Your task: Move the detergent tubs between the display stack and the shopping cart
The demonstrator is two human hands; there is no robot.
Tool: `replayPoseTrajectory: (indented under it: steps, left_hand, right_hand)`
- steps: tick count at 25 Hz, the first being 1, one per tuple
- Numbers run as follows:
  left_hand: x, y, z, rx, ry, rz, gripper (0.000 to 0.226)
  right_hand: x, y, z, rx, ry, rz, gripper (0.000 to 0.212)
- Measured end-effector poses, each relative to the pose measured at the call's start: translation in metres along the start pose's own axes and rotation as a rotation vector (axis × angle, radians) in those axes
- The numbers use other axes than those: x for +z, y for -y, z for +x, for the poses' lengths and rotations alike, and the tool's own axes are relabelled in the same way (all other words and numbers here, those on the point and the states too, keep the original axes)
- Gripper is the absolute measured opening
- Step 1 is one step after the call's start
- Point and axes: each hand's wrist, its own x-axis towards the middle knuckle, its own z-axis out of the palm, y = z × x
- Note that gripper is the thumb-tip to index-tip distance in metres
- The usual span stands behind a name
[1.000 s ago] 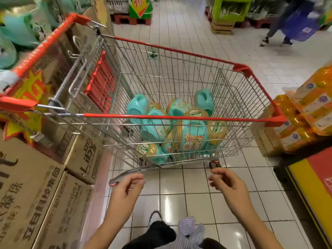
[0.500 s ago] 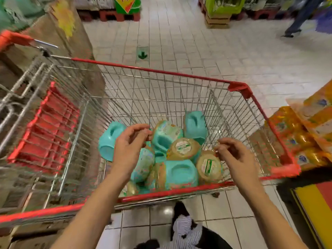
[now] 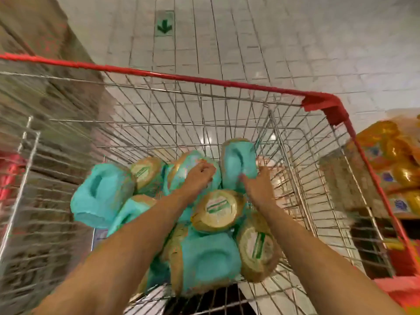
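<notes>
**Both hands down among the tubs in the cart**

Nearest, two bare forearms over the near edge of the shopping cart [image 3: 204,79], stretched forward and down into the wire basket, wrists apart.

Below and between the forearms, a heap of teal detergent tubs [image 3: 211,262] on the basket floor, tipped every way, some showing a teal underside and others a round gold-rimmed lid. Just nearer than both hands and midway between the wrists, a lid-up tub [image 3: 219,210] with its green-and-white label facing the camera.

Left hand [image 3: 200,176] on top of the heap, knuckles up, fingers curled over the upper edge of a tilted tub [image 3: 186,163]. Too blurred to tell whether clamped on it or only resting there.

Right hand [image 3: 259,185] close beside the left but not touching it, wrapped on the lower right of an upright tub [image 3: 236,160], thumb laid on the teal face and fingers up along the right side. Standing just beyond and between the two hands, highest of the pile.

Well out to the left of the left hand, another teal tub [image 3: 102,192] on its side against the basket wires.

Beyond the cart's left wall, brown cardboard boxes [image 3: 45,42], smeared by motion. Off to the right of the right hand, outside the wire, orange packs [image 3: 391,151] stacked in a display.

Farthest, past the red front rim, pale tiled floor [image 3: 295,42] with a green arrow sticker [image 3: 164,26].
</notes>
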Motion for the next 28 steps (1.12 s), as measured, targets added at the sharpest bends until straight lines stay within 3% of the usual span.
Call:
replayPoseTrajectory:
  steps: [2,5,7,12,17,19,23,26,28]
  left_hand:
    - [0.014,0.020,0.035,-0.095,0.041,0.060,0.012]
    - [0.038,0.046,0.072,-0.150,0.137,0.112,0.048]
    - [0.048,0.054,0.084,-0.116,0.181,0.125,0.046]
    - [0.052,0.054,0.085,-0.064,0.187,0.024,0.027]
    - [0.031,0.038,0.056,-0.021,0.127,-0.233,0.044]
    - [0.016,0.026,0.041,0.009,0.159,-0.346,0.042]
    - [-0.011,0.008,0.012,0.068,0.299,-0.643,0.079]
    - [-0.023,0.002,-0.012,0.115,0.240,-0.643,0.068]
    - [-0.034,-0.006,-0.033,0.150,0.177,-0.603,0.085]
  right_hand:
    - [0.015,-0.016,0.019,0.065,-0.032,0.032,0.051]
    - [0.035,-0.033,0.041,0.120,-0.116,-0.035,0.068]
    - [0.050,-0.040,0.047,0.107,-0.164,-0.147,0.080]
    - [0.057,-0.040,0.044,0.044,-0.285,-0.229,0.056]
    - [0.031,-0.013,0.028,0.022,-0.289,-0.098,0.034]
    - [0.009,0.003,0.015,0.017,-0.268,0.070,0.023]
    - [-0.018,0.024,-0.013,-0.066,-0.129,0.276,0.022]
    - [-0.021,0.029,-0.036,-0.110,-0.021,0.322,0.024]
    - [-0.024,0.033,-0.050,-0.182,0.032,0.312,0.029]
